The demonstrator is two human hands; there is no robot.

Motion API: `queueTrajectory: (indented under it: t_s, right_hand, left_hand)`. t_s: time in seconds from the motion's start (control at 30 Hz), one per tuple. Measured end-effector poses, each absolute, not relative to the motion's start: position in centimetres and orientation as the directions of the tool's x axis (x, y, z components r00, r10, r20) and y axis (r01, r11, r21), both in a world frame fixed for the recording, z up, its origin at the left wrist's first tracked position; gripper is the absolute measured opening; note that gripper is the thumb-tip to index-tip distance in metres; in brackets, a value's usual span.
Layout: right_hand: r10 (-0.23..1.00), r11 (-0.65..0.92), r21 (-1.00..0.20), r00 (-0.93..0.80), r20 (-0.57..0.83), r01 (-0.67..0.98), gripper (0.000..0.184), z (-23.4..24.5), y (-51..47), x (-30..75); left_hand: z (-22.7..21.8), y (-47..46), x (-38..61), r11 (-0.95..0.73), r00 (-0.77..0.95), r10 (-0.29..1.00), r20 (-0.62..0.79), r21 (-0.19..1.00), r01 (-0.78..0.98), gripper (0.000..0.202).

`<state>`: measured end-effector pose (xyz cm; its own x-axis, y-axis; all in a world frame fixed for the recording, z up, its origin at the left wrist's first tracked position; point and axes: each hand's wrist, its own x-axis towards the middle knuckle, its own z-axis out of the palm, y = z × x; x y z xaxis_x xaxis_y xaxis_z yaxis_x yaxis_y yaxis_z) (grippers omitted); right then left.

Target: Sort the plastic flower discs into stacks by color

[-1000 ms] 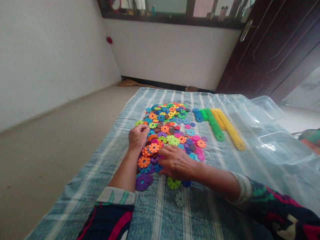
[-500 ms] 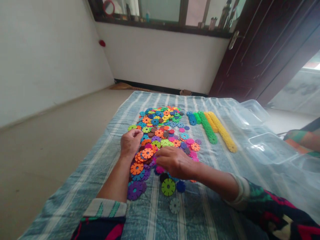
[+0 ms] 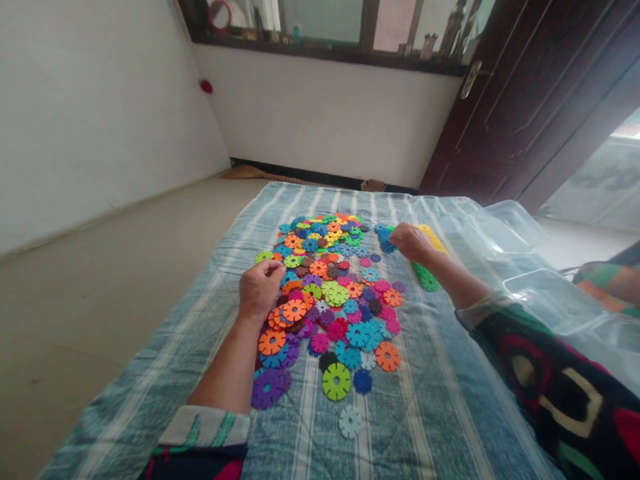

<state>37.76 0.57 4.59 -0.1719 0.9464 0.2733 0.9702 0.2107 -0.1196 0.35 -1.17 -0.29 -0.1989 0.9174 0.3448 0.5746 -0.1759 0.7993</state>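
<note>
Right hand pinching blue disc stack, axis pointing away; left hand curled over discs, grip unclear

Blue-white striped cloth right there, carrying orange, purple, pink, lime snowflake discs; green stack beside them, yellow stack just beyond!

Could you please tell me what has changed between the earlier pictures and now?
The right hand has moved forward from the pile of plastic snowflake discs to the blue disc stack; any grip is unclear. Discs it covered now show. The left hand stayed at the pile's left, and the clear plastic boxes stayed put.
</note>
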Motion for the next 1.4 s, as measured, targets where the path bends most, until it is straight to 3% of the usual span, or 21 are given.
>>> queueTrajectory:
  t_s: [0.37,0.53,0.83,0.93,1.07,1.2,1.4]
  right_hand:
    - [0.962,0.136,-0.085,-0.111,0.251,0.987,0.028,3.9,1.5,37.8]
    - [0.954,0.151,-0.085,-0.123,0.274,0.985,0.021,3.6,1.0,38.1]
    - [0.958,0.172,-0.036,-0.159,0.239,0.984,0.025,3.3,-0.3,38.0]
    - [0.947,0.187,-0.071,-0.161,0.279,0.980,0.020,3.7,-0.9,36.7]
    - [0.891,0.373,-0.159,-0.305,0.336,0.914,0.015,4.0,-3.2,32.6]
    - [0.740,0.658,-0.195,-0.579,0.342,0.727,0.015,4.2,-7.1,26.6]
    - [0.489,0.871,-0.129,-0.807,0.331,0.474,0.021,4.4,-11.7,20.1]
  left_hand:
    - [0.0,-1.3,0.4,-0.166,-0.205,0.922,0.328,0.814,0.556,0.018]
    - [0.0,-1.4,0.4,-0.163,-0.210,0.921,0.327,0.816,0.555,0.019]
    - [0.0,-1.4,0.5,-0.172,-0.207,0.921,0.330,0.821,0.545,0.019]
    - [0.0,-1.5,0.5,-0.165,-0.203,0.925,0.320,0.823,0.544,0.020]
    - [-0.3,-1.4,0.5,-0.164,-0.202,0.926,0.320,0.821,0.547,0.022]
    - [-0.8,-1.1,0.5,-0.174,-0.192,0.928,0.319,0.828,0.534,0.023]
    - [-0.9,-1.1,0.7,-0.174,-0.193,0.929,0.315,0.835,0.523,0.023]
